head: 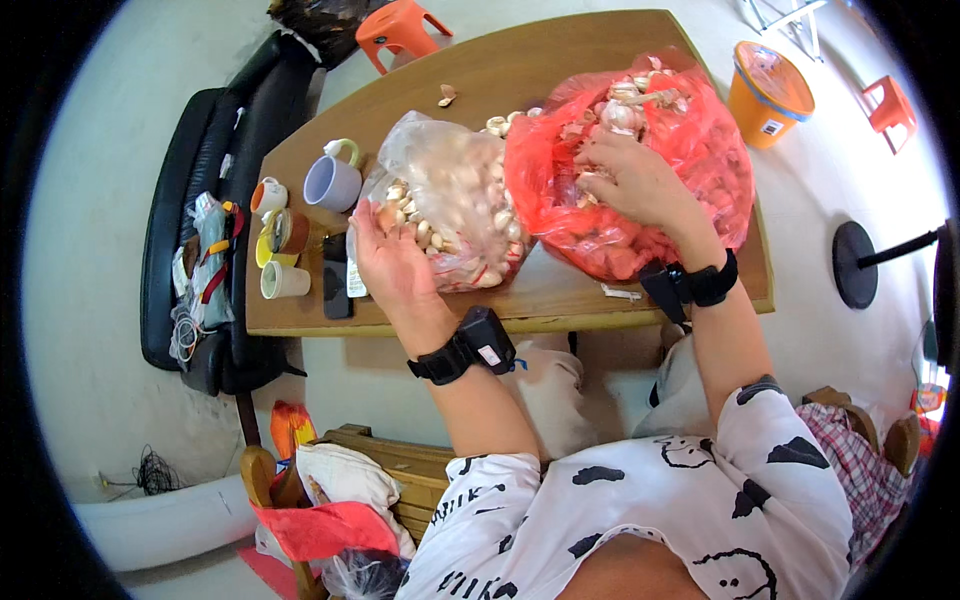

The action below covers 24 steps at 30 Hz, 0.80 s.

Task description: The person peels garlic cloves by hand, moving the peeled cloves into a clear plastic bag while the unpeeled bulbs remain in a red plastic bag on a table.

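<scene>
My left hand [397,262] is palm up at the left mouth of a clear plastic bag [439,154]. Its palm is bare and its fingers reach in beside loose garlic cloves [424,232]. Garlic fills much of this bag. My right hand [637,176] reaches into an open red plastic bag [720,165], fingers bent down among garlic and dry skins. Whether those fingers grip anything is hidden. Just beyond them lies a whole garlic bulb [621,116] within the red bag. More cloves [499,125] sit on the table between the two bags.
On the wooden table [577,45], a lavender mug [332,184], several cups and a dark phone [337,277] stand or lie left. Garlic skin [447,95] lies farther back. An orange bin [769,97] stands right, an orange stool [397,34] behind, a black sofa [199,142] left.
</scene>
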Tool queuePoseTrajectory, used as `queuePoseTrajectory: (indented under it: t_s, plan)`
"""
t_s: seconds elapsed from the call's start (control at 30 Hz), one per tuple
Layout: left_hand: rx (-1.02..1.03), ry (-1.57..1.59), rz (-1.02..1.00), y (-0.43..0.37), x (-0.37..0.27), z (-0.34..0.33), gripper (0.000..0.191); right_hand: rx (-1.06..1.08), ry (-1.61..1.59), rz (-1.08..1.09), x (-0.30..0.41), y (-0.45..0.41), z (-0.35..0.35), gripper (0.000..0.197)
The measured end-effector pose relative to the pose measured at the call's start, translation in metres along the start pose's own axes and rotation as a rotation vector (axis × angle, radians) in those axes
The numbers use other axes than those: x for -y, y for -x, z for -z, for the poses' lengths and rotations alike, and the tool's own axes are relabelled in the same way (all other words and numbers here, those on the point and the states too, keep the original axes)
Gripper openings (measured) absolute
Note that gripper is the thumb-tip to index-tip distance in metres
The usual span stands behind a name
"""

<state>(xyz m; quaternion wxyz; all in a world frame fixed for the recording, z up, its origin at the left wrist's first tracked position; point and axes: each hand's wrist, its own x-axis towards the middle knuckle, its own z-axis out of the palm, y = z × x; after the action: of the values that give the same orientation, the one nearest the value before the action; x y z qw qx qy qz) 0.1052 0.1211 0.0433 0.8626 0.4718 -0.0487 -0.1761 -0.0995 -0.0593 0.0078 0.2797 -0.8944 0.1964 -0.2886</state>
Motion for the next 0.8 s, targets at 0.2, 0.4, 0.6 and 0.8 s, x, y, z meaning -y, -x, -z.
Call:
queuePoseTrajectory:
  t_s: [0.2,0.4,0.6,0.8]
  plan:
    - [0.01,-0.223,-0.313,0.031,0.017,-0.027,0.034,0.401,0.126,-0.109,0.001,0.003,0.027,0.022]
    - [0.775,-0.775,-0.308,0.073,0.072,-0.061,0.025,0.517,-0.063,-0.051,0.005,0.006,0.029,0.013]
    - [0.884,-1.782,-0.501,0.06,0.062,-0.042,0.023,0.479,0.023,-0.128,0.002,0.007,0.016,0.014]
    - [0.964,-1.831,-0.556,0.062,0.067,-0.033,0.04,0.41,0.29,-0.223,0.011,0.002,-0.008,0.014]
